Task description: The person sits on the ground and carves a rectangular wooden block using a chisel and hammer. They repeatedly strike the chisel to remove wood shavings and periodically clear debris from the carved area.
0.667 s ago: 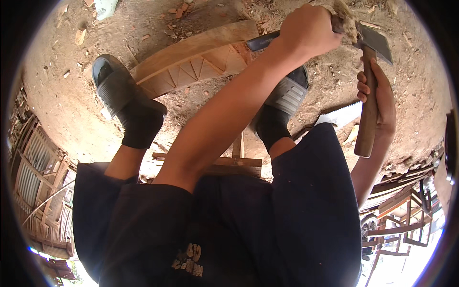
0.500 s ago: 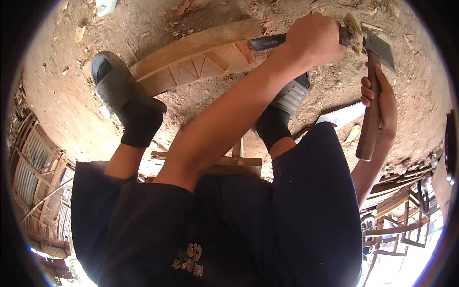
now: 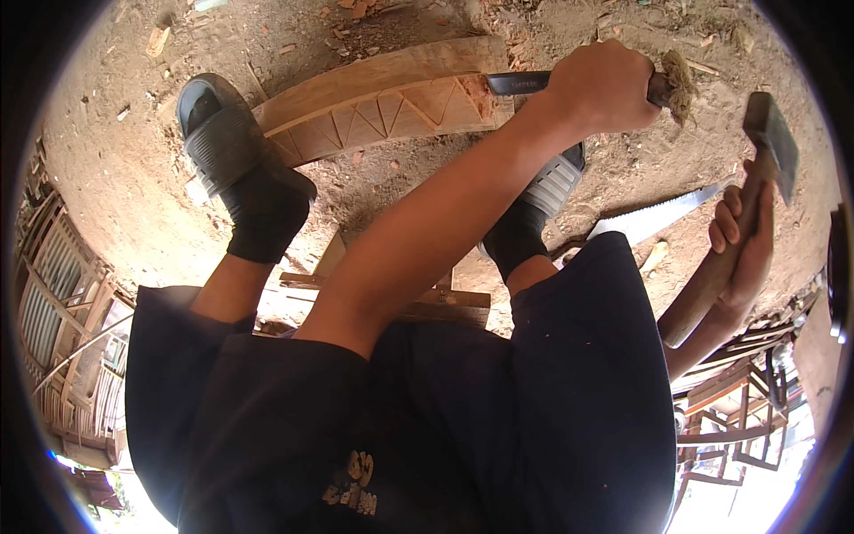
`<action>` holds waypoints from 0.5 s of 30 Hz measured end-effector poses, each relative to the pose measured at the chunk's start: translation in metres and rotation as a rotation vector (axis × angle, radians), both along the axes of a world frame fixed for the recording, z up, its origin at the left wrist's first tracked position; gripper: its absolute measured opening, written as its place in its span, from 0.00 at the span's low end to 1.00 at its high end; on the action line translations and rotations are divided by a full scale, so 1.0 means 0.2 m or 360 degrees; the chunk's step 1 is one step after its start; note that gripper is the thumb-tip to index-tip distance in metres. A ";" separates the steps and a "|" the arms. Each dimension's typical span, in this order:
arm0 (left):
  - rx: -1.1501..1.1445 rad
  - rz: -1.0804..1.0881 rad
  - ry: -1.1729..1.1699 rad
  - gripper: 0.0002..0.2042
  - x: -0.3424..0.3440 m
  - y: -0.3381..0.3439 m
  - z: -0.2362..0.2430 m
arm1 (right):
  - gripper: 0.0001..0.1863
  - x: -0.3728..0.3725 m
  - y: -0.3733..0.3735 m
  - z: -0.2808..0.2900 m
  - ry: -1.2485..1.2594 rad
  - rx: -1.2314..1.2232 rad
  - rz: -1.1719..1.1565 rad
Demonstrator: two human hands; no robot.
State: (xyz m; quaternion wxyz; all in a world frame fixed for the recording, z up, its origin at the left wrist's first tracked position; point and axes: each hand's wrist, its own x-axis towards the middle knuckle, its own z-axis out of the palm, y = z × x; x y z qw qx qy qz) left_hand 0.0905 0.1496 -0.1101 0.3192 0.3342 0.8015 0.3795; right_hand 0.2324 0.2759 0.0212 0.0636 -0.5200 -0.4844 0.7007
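My left hand (image 3: 607,87) is wrapped round the handle of a chisel (image 3: 518,84). The chisel's dark flat blade points left, its tip at the right end of a curved wooden piece (image 3: 382,109) with zigzag cuts along its near face. Frayed fibres stick out of the handle's butt, past my fist. Off to the right, my right hand (image 3: 745,245) grips the wooden handle of a hammer (image 3: 770,133) with a broad metal head. That head is raised and apart from the chisel.
My sandalled feet stand at the wooden piece, the left sandal (image 3: 218,133) against its left end and the right sandal (image 3: 556,182) near its right. A handsaw (image 3: 654,218) lies on the dirt floor beside my right knee. Wood chips (image 3: 360,9) are scattered at the far side.
The hammer has swung away from the chisel's butt, rightward and nearer to me. My left hand and the chisel sit slightly further right, as does the wooden piece in the picture.
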 end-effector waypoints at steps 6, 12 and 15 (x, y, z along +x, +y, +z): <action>0.0079 0.0106 -0.0155 0.14 -0.02 -0.05 0.03 | 0.19 -0.08 -0.32 0.04 -0.0599 0.0360 0.0341; 0.0100 0.0039 -0.0054 0.16 -0.02 -0.05 0.04 | 0.23 -0.07 -0.21 0.18 -0.0481 0.0442 0.0127; 0.0136 0.0034 -0.0048 0.16 -0.02 -0.08 0.03 | 0.22 -0.06 -0.13 0.25 -0.0167 0.0544 0.0134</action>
